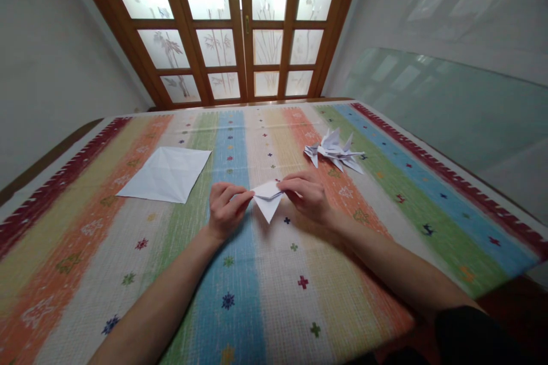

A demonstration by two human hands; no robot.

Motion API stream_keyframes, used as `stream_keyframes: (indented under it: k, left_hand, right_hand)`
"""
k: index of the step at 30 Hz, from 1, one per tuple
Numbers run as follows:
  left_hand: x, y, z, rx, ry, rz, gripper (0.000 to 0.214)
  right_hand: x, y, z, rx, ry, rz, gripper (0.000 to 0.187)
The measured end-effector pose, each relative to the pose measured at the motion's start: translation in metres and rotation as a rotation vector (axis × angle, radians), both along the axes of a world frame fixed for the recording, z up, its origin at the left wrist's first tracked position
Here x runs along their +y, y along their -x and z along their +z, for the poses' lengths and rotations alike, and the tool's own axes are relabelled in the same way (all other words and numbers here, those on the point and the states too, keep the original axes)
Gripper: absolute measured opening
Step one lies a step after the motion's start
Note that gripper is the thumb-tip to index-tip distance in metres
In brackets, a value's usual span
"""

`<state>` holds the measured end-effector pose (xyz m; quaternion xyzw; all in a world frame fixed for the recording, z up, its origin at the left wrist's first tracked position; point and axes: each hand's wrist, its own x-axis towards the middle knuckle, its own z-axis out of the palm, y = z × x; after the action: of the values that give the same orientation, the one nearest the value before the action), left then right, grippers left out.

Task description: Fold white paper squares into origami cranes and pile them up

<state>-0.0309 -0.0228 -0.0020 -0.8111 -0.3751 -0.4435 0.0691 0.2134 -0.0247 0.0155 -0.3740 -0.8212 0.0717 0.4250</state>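
A small piece of folded white paper (268, 203) is held between my two hands just above the middle of the table, one pointed corner facing me. My left hand (228, 205) pinches its left corner between thumb and fingers. At the opposite corner, my right hand (309, 195) grips the paper the same way. A fold line and a raised layer run across the top of the piece. To the left lies a flat white paper sheet (165, 175) with visible creases. Beyond my right hand rests a cluster of folded white paper cranes (334, 151).
A striped tablecloth (226, 239) in several colours covers the table. Wooden doors with frosted glass panes (265, 45) stand behind the far edge. A pale glass panel (449, 120) leans along the right wall, and a plain wall (55, 40) rises at the left.
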Motion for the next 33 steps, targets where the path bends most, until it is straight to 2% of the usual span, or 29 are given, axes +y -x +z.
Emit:
stream_keyframes:
  k: [2, 5, 8, 11, 13, 16, 19, 21, 24, 27, 30, 33]
  left_hand:
    - [-0.001, 0.002, -0.003, 0.078, -0.016, -0.030, 0.018]
    - [0.002, 0.003, -0.004, 0.213, 0.030, -0.098, 0.017]
    - [0.006, 0.000, 0.000, 0.396, 0.148, -0.181, 0.014]
    - [0.009, -0.005, 0.004, 0.483, 0.249, -0.195, 0.013]
    - [0.010, -0.007, 0.004, 0.455, 0.287, -0.169, 0.014]
    - [0.011, -0.011, 0.000, 0.362, 0.338, -0.137, 0.023]
    - [0.011, -0.016, -0.004, 0.238, 0.402, -0.041, 0.018]
    - [0.011, -0.020, -0.005, 0.156, 0.472, 0.027, 0.018]
    - [0.010, -0.022, -0.005, 0.112, 0.547, 0.039, 0.032]
    - [0.009, -0.021, -0.007, 0.040, 0.519, 0.018, 0.040]
    - [0.009, -0.018, -0.009, -0.142, 0.424, 0.013, 0.049]
    - [0.010, -0.014, -0.010, -0.225, 0.355, -0.078, 0.030]
  right_hand:
    - [0.002, -0.004, -0.003, -0.048, -0.044, 0.061, 0.022]
    - [0.005, -0.008, -0.011, -0.121, -0.028, 0.138, 0.022]
    - [0.007, -0.009, -0.016, -0.185, 0.084, 0.185, 0.021]
    - [0.008, -0.008, -0.017, -0.183, 0.255, 0.213, 0.026]
    - [0.007, -0.005, -0.015, -0.130, 0.369, 0.176, 0.022]
    - [0.006, 0.000, -0.013, -0.019, 0.442, -0.041, 0.010]
    - [0.003, 0.004, -0.012, 0.039, 0.506, -0.230, 0.025]
    - [0.001, 0.006, -0.012, 0.016, 0.589, -0.238, 0.029]
    - [-0.002, 0.009, -0.013, 0.034, 0.643, -0.145, 0.031]
    - [-0.006, 0.010, -0.017, 0.117, 0.544, -0.021, 0.035]
    - [-0.008, 0.008, -0.021, 0.146, 0.222, 0.085, 0.028]
    - [-0.009, 0.007, -0.024, 0.139, -0.063, 0.141, 0.023]
